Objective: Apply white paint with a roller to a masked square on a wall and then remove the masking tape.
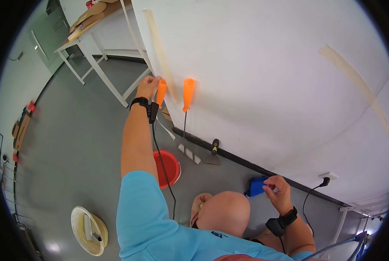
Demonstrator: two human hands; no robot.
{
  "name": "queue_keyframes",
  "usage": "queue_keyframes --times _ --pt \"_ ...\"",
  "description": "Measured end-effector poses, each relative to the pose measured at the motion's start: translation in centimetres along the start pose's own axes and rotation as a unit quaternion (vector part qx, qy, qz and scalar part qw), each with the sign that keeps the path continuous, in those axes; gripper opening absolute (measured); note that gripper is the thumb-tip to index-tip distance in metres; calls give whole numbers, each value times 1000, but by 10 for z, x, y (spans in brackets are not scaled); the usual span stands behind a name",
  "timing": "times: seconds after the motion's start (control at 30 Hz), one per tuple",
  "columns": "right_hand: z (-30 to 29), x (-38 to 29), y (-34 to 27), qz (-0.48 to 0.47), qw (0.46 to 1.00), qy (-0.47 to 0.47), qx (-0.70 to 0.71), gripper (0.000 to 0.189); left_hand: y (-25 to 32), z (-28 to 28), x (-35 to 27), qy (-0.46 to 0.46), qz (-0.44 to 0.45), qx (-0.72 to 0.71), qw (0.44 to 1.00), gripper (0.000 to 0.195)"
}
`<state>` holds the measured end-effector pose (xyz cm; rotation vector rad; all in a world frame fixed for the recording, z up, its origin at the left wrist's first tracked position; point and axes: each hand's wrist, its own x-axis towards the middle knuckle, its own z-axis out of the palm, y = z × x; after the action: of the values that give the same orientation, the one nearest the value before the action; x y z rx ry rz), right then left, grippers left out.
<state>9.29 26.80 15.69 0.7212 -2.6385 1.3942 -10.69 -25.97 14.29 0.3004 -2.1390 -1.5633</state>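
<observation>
My left hand (147,87) is at the wall's outer corner, its fingers pinched on a strip of masking tape (163,125). The tape runs along the corner above the hand, and a loose end hangs below towards the floor. Close beside this hand is an orange handle (162,92). Another orange handle (188,93) leans on the white wall (253,81), its thin rod leading down to a paint roller (189,153) on the floor. Low at the right, my right hand (279,193) has curled fingers, thumb apart, and nothing visible in it. A blue object (256,186) lies just left of it.
A scraper (215,146) leans on the dark baseboard (240,160). A red bucket (173,169) stands below my left arm; a cream bucket (103,228) with a tool inside is further left. A white-framed table (100,73), a wall socket (328,176) and its cable border the area.
</observation>
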Motion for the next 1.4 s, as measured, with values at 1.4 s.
queue_keyframes --times 1.4 --pt "-174 -65 1 -80 893 429 113 9 442 83 -241 -193 365 -198 889 14"
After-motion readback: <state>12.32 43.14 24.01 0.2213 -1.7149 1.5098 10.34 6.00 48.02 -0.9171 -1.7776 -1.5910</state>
